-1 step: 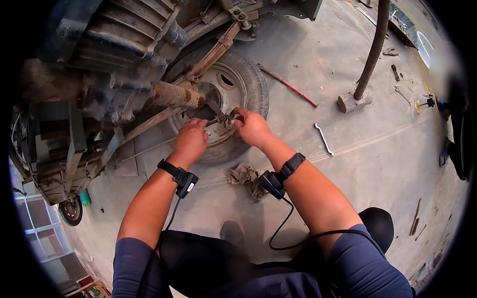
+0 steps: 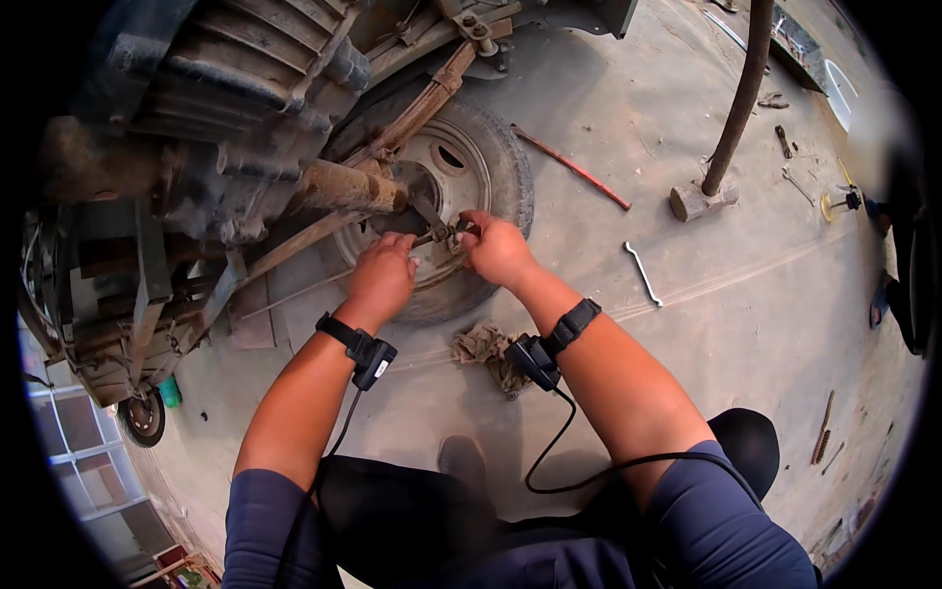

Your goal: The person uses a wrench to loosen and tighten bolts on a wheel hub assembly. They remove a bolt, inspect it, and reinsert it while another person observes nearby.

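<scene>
A vehicle wheel (image 2: pixel 510 177) with a dark tyre and a rusty rim is seen beneath the vehicle's underside. In front of its hub sits a small metal linkage fitting (image 2: pixel 440 235), joined to a thin rod. My left hand (image 2: pixel 383 278) is closed at the fitting's left side, its fingertips on the rod. From the right, my right hand (image 2: pixel 498 251) pinches the end of the linkage fitting, partly covering it. A rusty axle tube (image 2: pixel 348 187) runs toward the hub just beyond my left hand.
Leaf springs (image 2: pixel 417 108) and a ribbed metal housing (image 2: pixel 226 79) hang close at upper left. On the floor lie a red bar (image 2: pixel 574 169), a wrench (image 2: pixel 644 275) and a crumpled rag (image 2: pixel 486 346). A wooden mallet (image 2: pixel 705 201) stands handle-up at right. Someone's foot (image 2: pixel 876 304) shows far right.
</scene>
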A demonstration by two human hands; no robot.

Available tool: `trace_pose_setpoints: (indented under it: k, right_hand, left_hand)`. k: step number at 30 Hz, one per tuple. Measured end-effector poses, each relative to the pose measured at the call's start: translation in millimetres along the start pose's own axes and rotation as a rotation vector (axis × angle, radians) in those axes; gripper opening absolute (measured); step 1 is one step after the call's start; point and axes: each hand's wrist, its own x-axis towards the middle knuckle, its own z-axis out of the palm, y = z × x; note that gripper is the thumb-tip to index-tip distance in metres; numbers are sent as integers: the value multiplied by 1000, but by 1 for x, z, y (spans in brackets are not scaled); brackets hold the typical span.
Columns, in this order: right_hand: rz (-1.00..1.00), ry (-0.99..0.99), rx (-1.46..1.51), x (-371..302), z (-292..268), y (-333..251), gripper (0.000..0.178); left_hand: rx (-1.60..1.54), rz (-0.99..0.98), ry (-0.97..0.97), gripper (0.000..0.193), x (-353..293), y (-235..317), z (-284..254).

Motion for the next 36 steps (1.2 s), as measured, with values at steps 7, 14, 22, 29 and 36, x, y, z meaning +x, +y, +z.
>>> trace_pose_setpoints:
  k: [7, 14, 22, 29, 36]
  right_hand:
    - [40, 1, 64, 16, 23, 9, 23]
    - [165, -69, 201, 9, 13, -8, 21]
    - [-18, -36, -224, 17, 16, -9, 27]
    - [-73, -35, -347, 19, 21, -8, 29]
    - [-57, -36, -362, 19, 22, -9, 30]
  left_hand:
    - [-52, 34, 23, 30, 17, 3, 19]
    - [-71, 78, 113, 21, 22, -5, 32]
    - [-69, 87, 135, 23, 23, -4, 36]
    - [-89, 84, 121, 26, 25, -2, 35]
    - [-105, 98, 117, 25, 26, -3, 36]
